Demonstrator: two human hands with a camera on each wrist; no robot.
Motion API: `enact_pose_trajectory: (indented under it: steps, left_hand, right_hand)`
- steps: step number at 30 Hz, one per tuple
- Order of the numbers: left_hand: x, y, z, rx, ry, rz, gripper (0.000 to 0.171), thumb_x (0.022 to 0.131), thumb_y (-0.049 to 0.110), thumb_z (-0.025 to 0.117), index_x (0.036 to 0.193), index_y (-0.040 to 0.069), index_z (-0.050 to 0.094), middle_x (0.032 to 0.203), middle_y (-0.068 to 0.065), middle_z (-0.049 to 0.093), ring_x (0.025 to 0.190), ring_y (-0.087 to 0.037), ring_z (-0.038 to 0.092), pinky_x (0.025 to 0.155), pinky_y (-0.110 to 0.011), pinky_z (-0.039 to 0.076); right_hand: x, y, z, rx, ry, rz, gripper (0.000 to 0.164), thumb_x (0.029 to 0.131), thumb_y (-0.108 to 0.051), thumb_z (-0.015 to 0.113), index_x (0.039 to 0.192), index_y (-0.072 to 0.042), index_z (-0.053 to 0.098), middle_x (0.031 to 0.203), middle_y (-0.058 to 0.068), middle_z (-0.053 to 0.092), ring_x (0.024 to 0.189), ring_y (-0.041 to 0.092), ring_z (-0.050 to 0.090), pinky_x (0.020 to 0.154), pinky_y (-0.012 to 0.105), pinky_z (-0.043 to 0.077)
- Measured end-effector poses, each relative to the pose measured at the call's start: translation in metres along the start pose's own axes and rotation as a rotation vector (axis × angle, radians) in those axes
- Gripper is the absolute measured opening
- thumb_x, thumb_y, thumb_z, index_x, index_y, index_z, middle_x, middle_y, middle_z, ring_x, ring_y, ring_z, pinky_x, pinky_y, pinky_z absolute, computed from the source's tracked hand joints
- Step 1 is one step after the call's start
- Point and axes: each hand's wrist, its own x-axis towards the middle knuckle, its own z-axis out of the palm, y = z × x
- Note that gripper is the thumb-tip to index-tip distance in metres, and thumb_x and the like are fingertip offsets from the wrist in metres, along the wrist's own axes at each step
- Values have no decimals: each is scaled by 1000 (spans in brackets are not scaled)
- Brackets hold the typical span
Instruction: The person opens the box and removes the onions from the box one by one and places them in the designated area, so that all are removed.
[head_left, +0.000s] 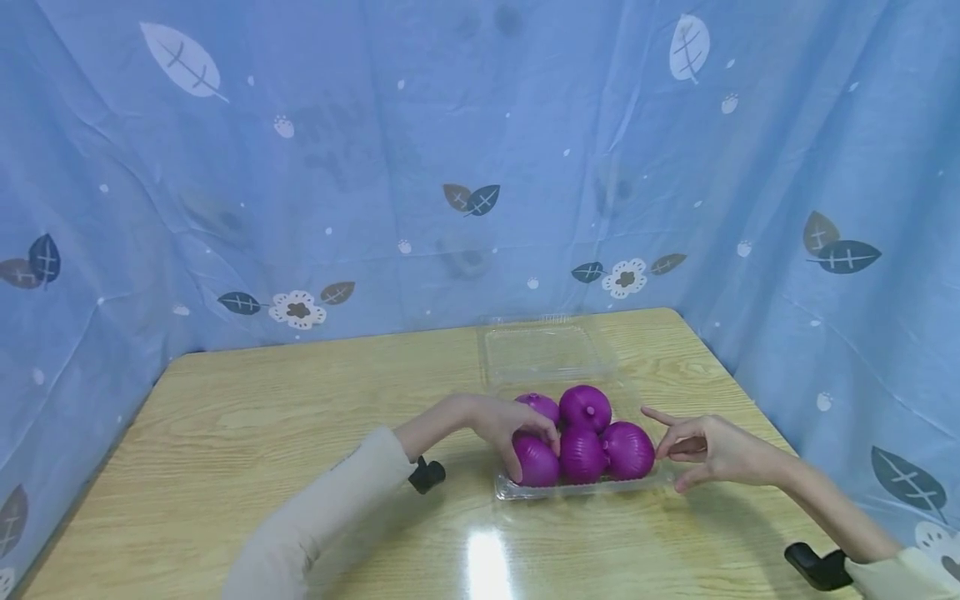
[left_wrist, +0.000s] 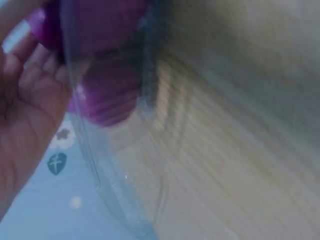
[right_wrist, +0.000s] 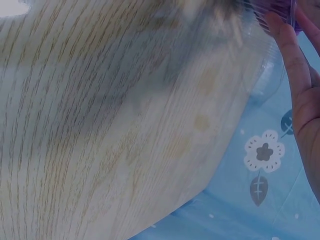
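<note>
The left grip [head_left: 501,423] curled round the front-left onion [head_left: 538,463] in the box [head_left: 517,492], towards the tabletop's [head_left: 300,433] far right corner. The right grip [head_left: 716,451] (thumb and fingers apart) hovered beside the box; a hasty lift could have let that smooth onion slip.

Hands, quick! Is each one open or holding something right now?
Left hand: closed around a purple onion in the clear box.
Right hand: open, fingers at the box's right side.

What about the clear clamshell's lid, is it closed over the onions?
No, the transparent lid lies open beyond the purple onions.
</note>
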Motion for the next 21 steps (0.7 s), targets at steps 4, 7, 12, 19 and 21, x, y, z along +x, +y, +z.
enact_pose_trajectory:
  steps: [4,7,12,19,21]
  left_hand:
    - [-7,4,-3,75,44,19,58,77,11,80,130,13,57,136,-3,52,123,-9,46,97,-18,42]
    - [-13,5,-6,41,63,63,58,81,14,78,134,15,55,138,-3,48,122,-9,47,97,-19,43]
    - [-21,1,-6,-75,98,168,49,91,19,66,138,16,52,141,-3,42,127,-10,42,100,-25,43]
    - [-27,-3,6,-383,98,148,51,89,9,67,137,15,52,136,5,41,119,-11,50,90,-32,53]
    - [-27,-3,10,-453,98,125,56,84,3,71,136,14,52,134,6,42,116,-12,52,87,-35,55]
  right_hand:
    - [0,0,2,-19,12,17,30,76,2,75,103,6,63,148,-25,28,125,0,45,96,20,46]
    - [0,1,3,-10,16,34,31,76,2,75,104,5,64,147,-26,28,122,2,49,95,21,46]
    - [0,0,2,-20,22,41,31,76,1,75,104,4,64,148,-26,28,123,3,49,95,21,46]
    - [0,-2,2,-42,22,21,30,76,0,76,103,4,63,150,-24,28,124,2,46,95,21,47]
    - [0,-2,2,-41,26,28,30,76,0,76,103,3,64,149,-24,28,124,1,46,95,21,47]
